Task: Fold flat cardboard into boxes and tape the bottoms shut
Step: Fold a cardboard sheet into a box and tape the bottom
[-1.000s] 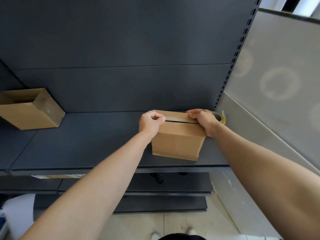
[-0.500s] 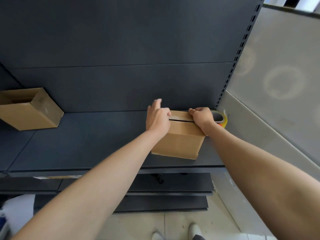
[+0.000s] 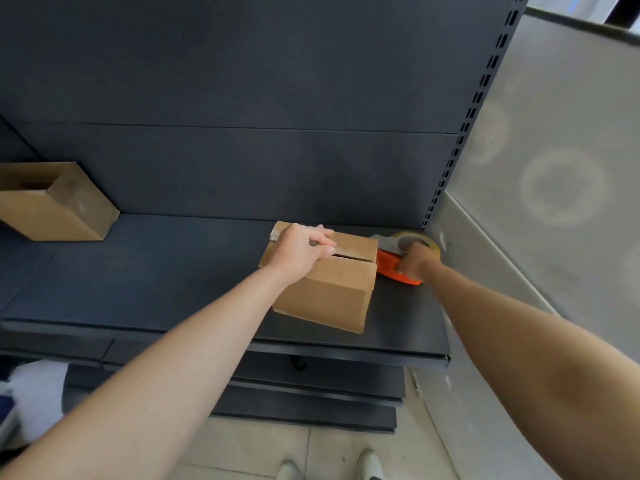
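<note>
Clearly the box (image 3: 322,292) is a light, hollow thing: thin cardboard, stiff along its walls but springy at the flaps, which would likely lift again if let go. It sits toward the right end of the shelf (image 3: 138,278), near the front edge, with its flapped face turned up. The seam between the two flaps shows as a dark slit, not yet taped. The best hold is from above, palm across both flaps near the seam, since squeezing the sides could buckle them. The left hand (image 3: 301,249) does just that, resting on top with fingers only slightly bent, pressing the flaps down. The right hand (image 3: 415,261) is clamped round the orange tape dispenser (image 3: 391,263), which lies just beside the box's right end. The box's long axis and the seam run left to right along the shelf, so tape should follow that line. Another box (image 3: 59,209) lies well apart at the left.
</note>
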Demonstrator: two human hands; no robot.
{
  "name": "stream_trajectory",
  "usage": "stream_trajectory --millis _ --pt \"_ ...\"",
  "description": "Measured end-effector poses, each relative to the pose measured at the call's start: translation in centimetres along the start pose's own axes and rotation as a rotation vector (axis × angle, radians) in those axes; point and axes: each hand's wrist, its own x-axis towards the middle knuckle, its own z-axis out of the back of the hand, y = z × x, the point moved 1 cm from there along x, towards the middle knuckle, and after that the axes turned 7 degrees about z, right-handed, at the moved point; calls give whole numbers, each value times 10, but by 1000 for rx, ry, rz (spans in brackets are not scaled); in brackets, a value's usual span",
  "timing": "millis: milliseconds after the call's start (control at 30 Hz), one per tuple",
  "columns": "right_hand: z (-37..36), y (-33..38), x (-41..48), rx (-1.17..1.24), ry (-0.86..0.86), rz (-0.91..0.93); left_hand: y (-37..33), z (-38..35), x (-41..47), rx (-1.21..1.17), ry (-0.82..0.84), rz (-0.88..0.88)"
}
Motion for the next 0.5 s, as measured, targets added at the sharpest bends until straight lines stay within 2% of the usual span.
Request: stream_trajectory --millis 100,167,233,300,433,500 --pt "-8 -10 7 -12 41 -4 1 -2 0 -28 -19 19" --pt "-10 -11 11 -72 8 19 0 -2 0 -55 -15 26" --pt "-4 -6 12 -33 -45 53 -1 -2 2 -58 -13 25" --pt "7 0 11 115 -107 119 -3 -1 3 -36 -9 29" --pt "51 16 -11 652 -117 244 -3 0 8 -31 4 33" --pt "79 25 -30 750 -120 291 -3 0 8 -22 -5 24"
